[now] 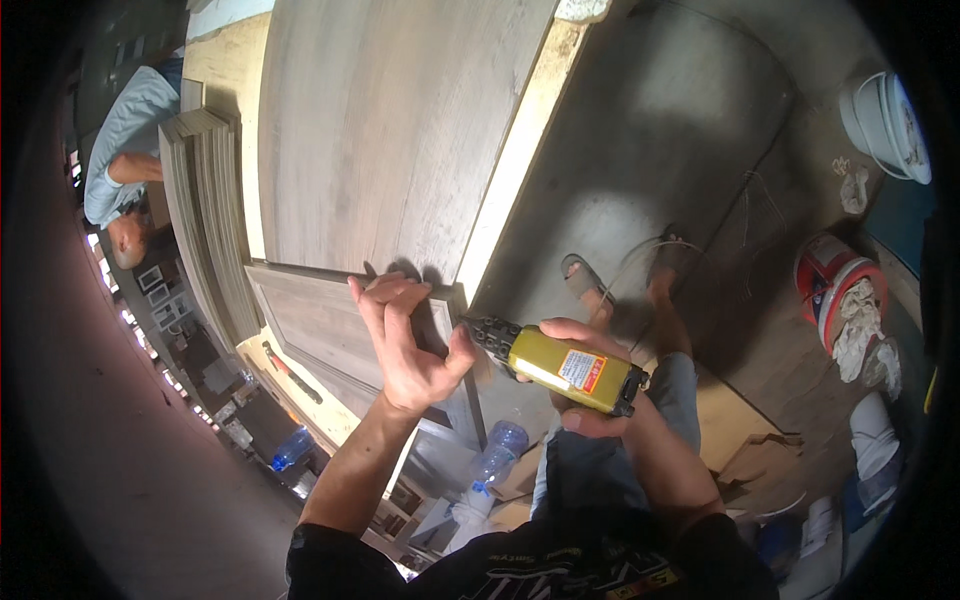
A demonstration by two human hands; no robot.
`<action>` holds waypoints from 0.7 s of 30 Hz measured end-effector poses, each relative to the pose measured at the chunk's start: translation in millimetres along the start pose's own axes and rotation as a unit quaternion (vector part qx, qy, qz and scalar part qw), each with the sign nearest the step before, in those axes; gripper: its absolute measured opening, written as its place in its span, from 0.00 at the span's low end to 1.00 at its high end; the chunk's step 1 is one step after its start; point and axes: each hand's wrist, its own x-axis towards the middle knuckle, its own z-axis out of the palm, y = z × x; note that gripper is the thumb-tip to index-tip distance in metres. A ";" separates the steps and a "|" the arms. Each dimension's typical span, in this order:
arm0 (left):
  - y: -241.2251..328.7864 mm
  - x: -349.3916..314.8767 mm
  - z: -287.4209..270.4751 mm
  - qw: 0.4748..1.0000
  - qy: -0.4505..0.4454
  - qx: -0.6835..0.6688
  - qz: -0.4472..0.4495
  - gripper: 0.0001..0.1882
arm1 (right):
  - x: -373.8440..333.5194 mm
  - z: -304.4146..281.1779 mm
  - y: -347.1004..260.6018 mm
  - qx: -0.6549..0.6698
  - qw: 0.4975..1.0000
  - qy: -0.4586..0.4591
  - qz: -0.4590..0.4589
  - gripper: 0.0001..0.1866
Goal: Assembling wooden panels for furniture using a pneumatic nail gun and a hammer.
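A grey wood-grain framed panel, like a cabinet door, lies on the bench against a larger board of similar finish. My left hand grips its right corner, fingers bent over the far edge and thumb near the right edge. My right hand is closed round a yellow-green nail gun with a black nose and end cap. Its nose points left at the panel's right edge, close to my left thumb. I cannot tell whether the nose touches the wood.
A stack of boards stands left of the bench, with a co-worker's sleeve beyond. A red-handled tool lies on the bench. On the right are a red bucket with rags and a white bucket. A large clear bottle stands below.
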 end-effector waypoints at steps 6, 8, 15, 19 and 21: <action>-1.7 0.4 -0.6 1.000 0.002 0.004 0.019 0.31 | 12.8 -1.5 6.4 0.025 0.999 -0.006 -0.026 0.45; -3.4 0.6 -0.2 1.000 0.000 0.001 0.020 0.32 | 14.6 -1.5 9.9 0.041 0.999 -0.011 -0.035 0.45; -4.4 0.9 1.7 1.000 0.004 0.003 0.024 0.31 | 16.6 -1.6 15.6 0.063 0.998 -0.005 -0.028 0.44; -4.9 0.9 0.9 1.000 0.004 0.022 0.022 0.36 | 17.5 -0.5 11.6 0.081 0.997 -0.003 -0.012 0.44; -5.5 0.3 1.8 0.999 0.005 0.022 0.023 0.36 | 17.6 -0.5 10.4 0.086 0.996 -0.003 -0.006 0.44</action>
